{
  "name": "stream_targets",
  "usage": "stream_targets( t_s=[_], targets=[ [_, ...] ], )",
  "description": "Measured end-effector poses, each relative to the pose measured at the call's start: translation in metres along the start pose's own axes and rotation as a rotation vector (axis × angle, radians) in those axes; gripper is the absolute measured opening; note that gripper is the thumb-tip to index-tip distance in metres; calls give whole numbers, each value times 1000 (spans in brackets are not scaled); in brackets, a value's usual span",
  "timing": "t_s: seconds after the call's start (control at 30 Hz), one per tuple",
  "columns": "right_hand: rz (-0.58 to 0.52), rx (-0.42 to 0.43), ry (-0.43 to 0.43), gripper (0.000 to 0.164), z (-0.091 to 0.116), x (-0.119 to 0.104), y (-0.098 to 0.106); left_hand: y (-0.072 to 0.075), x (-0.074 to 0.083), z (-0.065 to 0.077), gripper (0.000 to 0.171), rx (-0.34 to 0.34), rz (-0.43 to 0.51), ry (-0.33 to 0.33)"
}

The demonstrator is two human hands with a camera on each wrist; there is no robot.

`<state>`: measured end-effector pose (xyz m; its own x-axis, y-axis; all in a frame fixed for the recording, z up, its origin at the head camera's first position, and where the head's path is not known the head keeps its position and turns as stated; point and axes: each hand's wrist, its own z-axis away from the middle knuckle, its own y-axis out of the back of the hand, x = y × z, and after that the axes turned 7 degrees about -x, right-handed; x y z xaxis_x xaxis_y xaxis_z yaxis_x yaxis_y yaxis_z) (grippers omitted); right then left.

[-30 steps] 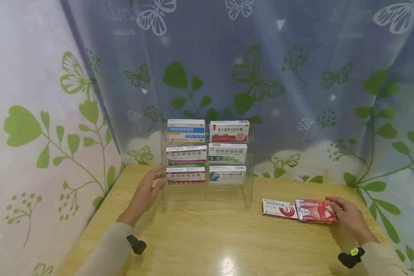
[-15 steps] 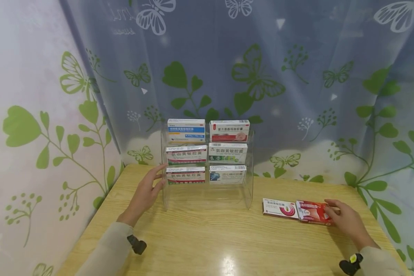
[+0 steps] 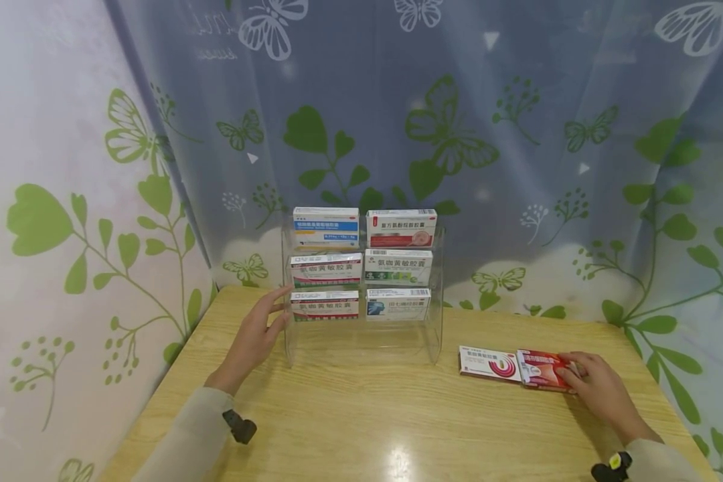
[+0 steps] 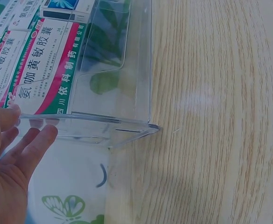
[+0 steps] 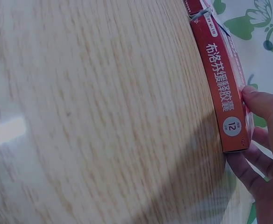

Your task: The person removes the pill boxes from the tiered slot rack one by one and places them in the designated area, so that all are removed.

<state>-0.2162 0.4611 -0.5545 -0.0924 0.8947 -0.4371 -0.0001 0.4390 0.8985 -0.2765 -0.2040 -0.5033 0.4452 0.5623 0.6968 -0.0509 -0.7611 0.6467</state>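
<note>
While the right hand [image 3: 599, 388] pinches the right end of the red ibuprofen sustained-release capsule box [image 3: 540, 369], its thumb lies on the upper face and its bent fingers sit around the end and below. That box lies label-up on the right part of the wood-grain table [image 3: 367, 415], its left end right up against a white capsule box with magenta rings [image 3: 488, 363]; whether the gripped end is slightly raised I cannot tell. The left hand [image 3: 256, 335] is loosely spread, thumb apart from relaxed fingers, its tips touching the left side panel of the clear display rack [image 3: 361, 345]. Three tiers of the rack each carry two boxes, leaning back with their fronts showing: a blue-and-white box [image 3: 326, 234] and a red-and-white box [image 3: 401, 231] on top, a pink-and-green box [image 3: 326, 271] and a green-and-white box [image 3: 397, 269] in the middle, then a second pink-and-green box [image 3: 324, 306] beside a white box with a blue picture [image 3: 397, 306].
</note>
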Motion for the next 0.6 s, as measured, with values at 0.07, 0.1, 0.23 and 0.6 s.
stream_targets(
  t_s=[0.07, 0.1, 0.23, 0.6],
  targets=[
    [1, -10, -9, 43, 0, -2, 1, 0, 0, 0, 58, 1, 1, -1],
    [1, -12, -11, 43, 0, -2, 1, 0, 0, 0, 58, 2, 2, -2],
    [-3, -22, -19, 44, 0, -4, 3, 0, 0, 0, 58, 5, 7, 2],
    [-29, 80, 26, 47, -11, -25, 12, 0, 0, 0, 57, 1, 1, 12]
  ],
)
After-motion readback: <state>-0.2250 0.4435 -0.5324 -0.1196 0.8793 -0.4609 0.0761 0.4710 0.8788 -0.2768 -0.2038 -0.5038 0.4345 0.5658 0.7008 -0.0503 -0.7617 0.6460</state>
